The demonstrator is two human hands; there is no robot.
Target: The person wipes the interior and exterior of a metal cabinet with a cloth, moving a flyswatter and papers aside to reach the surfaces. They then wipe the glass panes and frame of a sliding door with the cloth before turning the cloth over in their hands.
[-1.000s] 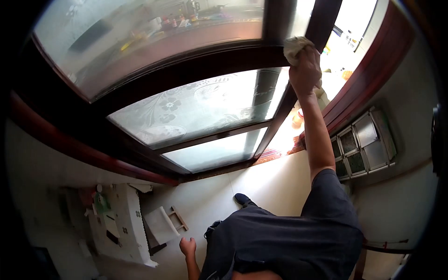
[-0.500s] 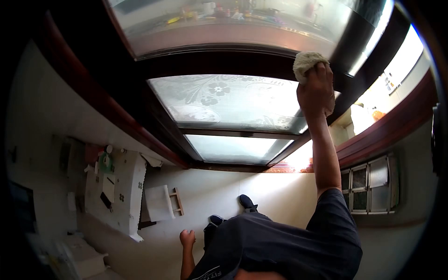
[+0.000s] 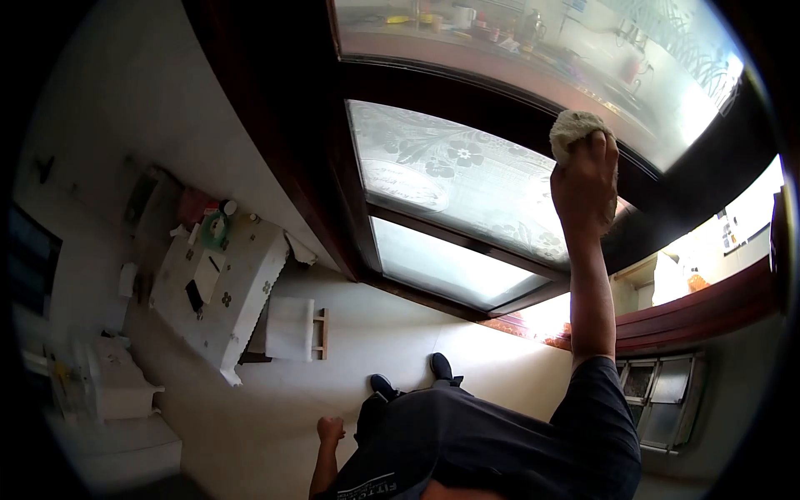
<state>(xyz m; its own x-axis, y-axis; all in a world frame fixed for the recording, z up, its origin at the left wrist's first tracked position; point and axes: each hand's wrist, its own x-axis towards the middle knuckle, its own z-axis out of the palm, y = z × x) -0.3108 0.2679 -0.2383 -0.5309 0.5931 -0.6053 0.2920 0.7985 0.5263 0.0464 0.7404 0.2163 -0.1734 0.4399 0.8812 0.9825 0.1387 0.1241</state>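
Note:
A pale, bunched cloth [image 3: 577, 132] is gripped in my right hand [image 3: 586, 185], raised at the upper right. The cloth rests against the dark wooden crossbar [image 3: 467, 100] of a glazed door. Above the bar is a clear glass pane [image 3: 500, 62]; below it lies a frosted pane with a flower pattern [image 3: 458, 162]. Low beside my body hangs my left hand [image 3: 331, 429], fingers curled closed, away from the door; whether anything is inside it is too small to tell.
On the left stands a table with a patterned cloth [image 3: 242, 275], with a stool [image 3: 292, 329] beside it. A metal-framed rack [image 3: 667, 396] is at the lower right. My shoes [image 3: 442, 365] are on the pale floor [image 3: 483, 358].
The view has turned, so the door and table appear tilted and shifted right. My right hand still grips the cloth at the crossbar; my left hand remains low and curled.

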